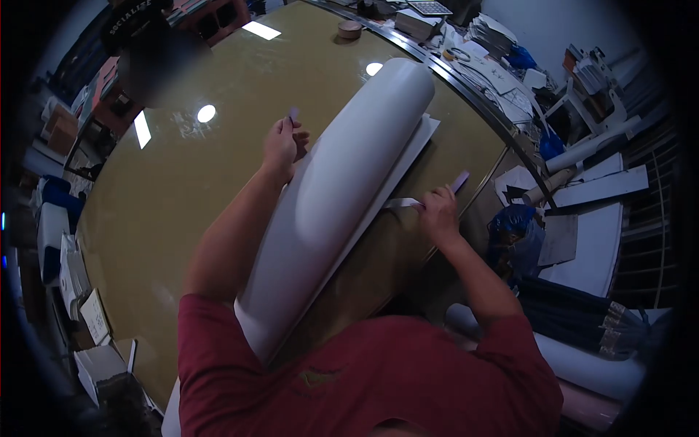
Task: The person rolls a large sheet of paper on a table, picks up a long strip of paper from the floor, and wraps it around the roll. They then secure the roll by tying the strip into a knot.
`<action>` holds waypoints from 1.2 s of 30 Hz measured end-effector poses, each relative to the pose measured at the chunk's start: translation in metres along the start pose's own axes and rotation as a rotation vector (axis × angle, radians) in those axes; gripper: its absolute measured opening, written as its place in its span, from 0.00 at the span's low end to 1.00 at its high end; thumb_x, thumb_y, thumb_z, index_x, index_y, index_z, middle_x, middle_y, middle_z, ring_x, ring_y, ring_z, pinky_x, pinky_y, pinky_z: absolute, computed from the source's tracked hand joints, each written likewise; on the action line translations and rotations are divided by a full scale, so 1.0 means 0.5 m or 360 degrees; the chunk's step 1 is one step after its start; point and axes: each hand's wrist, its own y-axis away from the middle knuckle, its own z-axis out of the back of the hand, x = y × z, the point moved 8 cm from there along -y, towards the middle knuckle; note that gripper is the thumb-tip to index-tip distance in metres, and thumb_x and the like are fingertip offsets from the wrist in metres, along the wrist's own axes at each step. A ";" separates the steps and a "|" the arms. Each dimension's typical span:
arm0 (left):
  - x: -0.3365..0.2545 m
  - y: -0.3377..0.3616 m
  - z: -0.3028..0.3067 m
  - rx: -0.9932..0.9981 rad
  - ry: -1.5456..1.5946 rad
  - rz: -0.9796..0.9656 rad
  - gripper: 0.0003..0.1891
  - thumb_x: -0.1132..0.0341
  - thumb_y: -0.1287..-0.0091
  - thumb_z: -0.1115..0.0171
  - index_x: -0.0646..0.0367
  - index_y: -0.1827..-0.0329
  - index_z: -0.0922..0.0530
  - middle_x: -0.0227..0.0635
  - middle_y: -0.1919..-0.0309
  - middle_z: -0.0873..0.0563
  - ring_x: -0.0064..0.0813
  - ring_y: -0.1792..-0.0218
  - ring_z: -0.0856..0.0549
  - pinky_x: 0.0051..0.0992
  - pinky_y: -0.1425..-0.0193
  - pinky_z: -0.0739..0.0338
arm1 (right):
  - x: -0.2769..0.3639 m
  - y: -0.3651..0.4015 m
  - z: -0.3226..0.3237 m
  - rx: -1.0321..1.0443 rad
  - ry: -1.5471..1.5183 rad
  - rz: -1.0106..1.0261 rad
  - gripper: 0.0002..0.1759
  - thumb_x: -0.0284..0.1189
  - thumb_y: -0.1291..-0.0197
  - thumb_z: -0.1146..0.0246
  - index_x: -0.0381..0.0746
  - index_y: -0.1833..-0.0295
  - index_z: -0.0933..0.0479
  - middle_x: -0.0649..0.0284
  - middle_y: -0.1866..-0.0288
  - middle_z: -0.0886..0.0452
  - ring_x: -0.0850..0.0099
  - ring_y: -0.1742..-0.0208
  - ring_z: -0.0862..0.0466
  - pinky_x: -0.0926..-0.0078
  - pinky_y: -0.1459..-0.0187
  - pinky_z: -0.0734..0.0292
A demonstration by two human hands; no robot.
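Note:
A thick white roll (pixel 349 167) lies diagonally on the glossy olive-brown table (pixel 240 167), with the loose edge of its sheet showing along the right side. On the roll's left is my left hand (pixel 282 148), its fingers closed on a small pale purple strip (pixel 293 114). To the right of the roll, my right hand (pixel 440 211) grips another pale purple strip (pixel 460 180). A narrow white band (pixel 403 203) runs from the right hand toward the roll's loose edge.
A roll of brown tape (pixel 349 30) sits at the table's far edge. Papers (pixel 495 80) are piled beyond the metal edge, and a blue plastic bag (pixel 515 229) is at right. Someone in a dark cap (pixel 136 25) is at upper left.

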 end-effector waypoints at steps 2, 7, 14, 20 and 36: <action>-0.003 0.016 0.021 -0.0126 -0.0011 -0.0051 0.16 0.57 0.21 0.55 0.61 0.57 0.25 0.27 0.77 0.29 0.22 0.79 0.30 0.27 0.70 0.29 | 0.026 0.007 0.025 0.0156 -0.0090 -0.0018 0.12 0.35 0.43 0.31 0.37 0.63 0.22 0.53 0.67 0.17 0.53 0.61 0.17 0.51 0.48 0.27; -0.016 0.037 -0.005 -0.0001 -0.0123 -0.0235 0.15 0.57 0.20 0.55 0.59 0.55 0.26 0.24 0.80 0.33 0.18 0.79 0.31 0.22 0.73 0.33 | 0.104 -0.035 0.131 0.0411 -0.1061 0.0059 0.06 0.27 0.36 0.36 0.35 0.58 0.23 0.63 0.75 0.21 0.70 0.73 0.20 0.71 0.69 0.26; -0.020 0.086 -0.061 0.0066 -0.0468 -0.0658 0.13 0.63 0.22 0.53 0.60 0.57 0.22 0.24 0.79 0.30 0.15 0.78 0.32 0.22 0.73 0.34 | 0.236 -0.202 0.185 0.0848 -0.1272 0.0106 0.06 0.24 0.39 0.37 0.34 0.57 0.23 0.64 0.77 0.23 0.77 0.76 0.24 0.73 0.71 0.27; -0.034 0.172 -0.138 0.0454 -0.0349 -0.0680 0.11 0.64 0.24 0.48 0.62 0.57 0.20 0.35 0.73 0.20 0.23 0.71 0.25 0.27 0.63 0.28 | 0.302 -0.262 0.190 0.0882 -0.1228 0.0132 0.08 0.25 0.39 0.34 0.35 0.58 0.24 0.70 0.78 0.24 0.84 0.77 0.27 0.83 0.74 0.34; -0.060 0.322 -0.244 0.1149 -0.0785 -0.0875 0.16 0.62 0.28 0.42 0.67 0.46 0.26 0.43 0.63 0.16 0.30 0.60 0.19 0.31 0.50 0.25 | 0.246 -0.254 0.215 0.1069 -0.1168 0.0074 0.07 0.21 0.43 0.39 0.34 0.58 0.26 0.64 0.76 0.20 0.79 0.75 0.20 0.82 0.74 0.29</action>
